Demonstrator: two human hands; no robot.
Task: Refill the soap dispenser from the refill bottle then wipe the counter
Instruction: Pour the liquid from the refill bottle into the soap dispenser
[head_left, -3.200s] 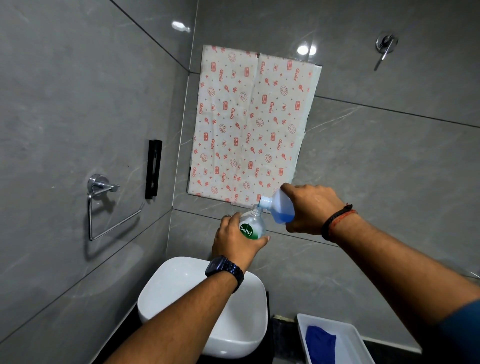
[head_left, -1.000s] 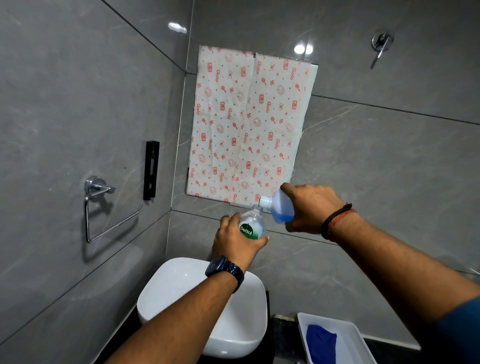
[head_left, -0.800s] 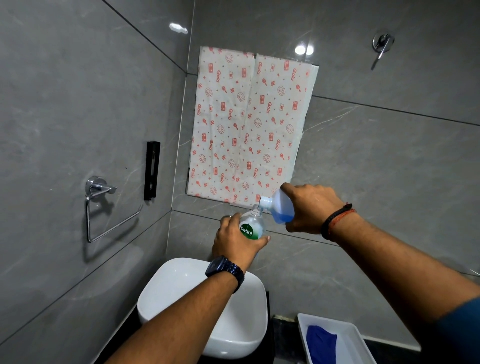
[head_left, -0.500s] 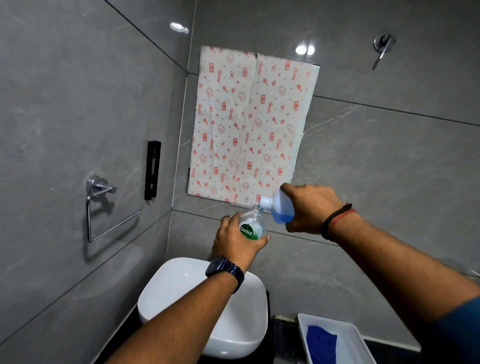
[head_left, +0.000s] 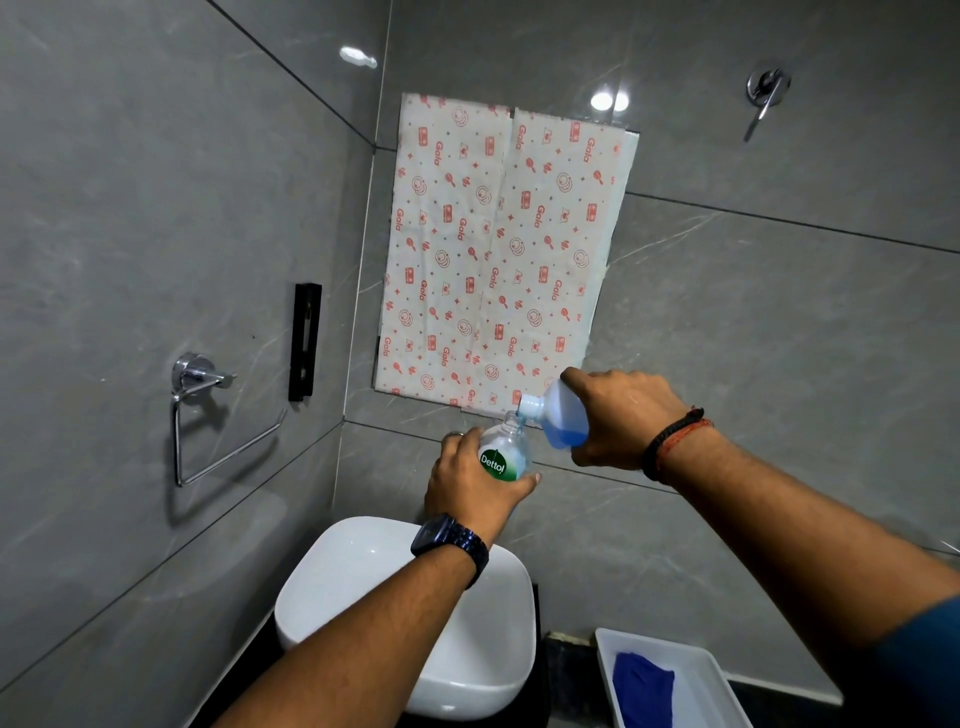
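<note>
White basin (head_left: 363, 582) sits below the Dettol dispenser (head_left: 503, 453), gripped by left-hand fingers (head_left: 467, 483); right-hand fingers (head_left: 623, 415) tip the refill bottle (head_left: 563, 418) onto its mouth. Right of the basin, a blue cloth (head_left: 641, 686) lies in a tray (head_left: 711, 675) on the dark worktop (head_left: 563, 670); grey tiles surround.

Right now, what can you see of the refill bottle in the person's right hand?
The refill bottle looks like translucent white plastic with a short open neck. It is tipped on its side, neck pointing left and slightly down, its mouth right at the open top of the clear Dettol soap dispenser. Blue liquid pools in its lower part. The right hand wraps its rear, hiding the base. The left hand holds the dispenser above the white basin. No stream is discernible.
</note>
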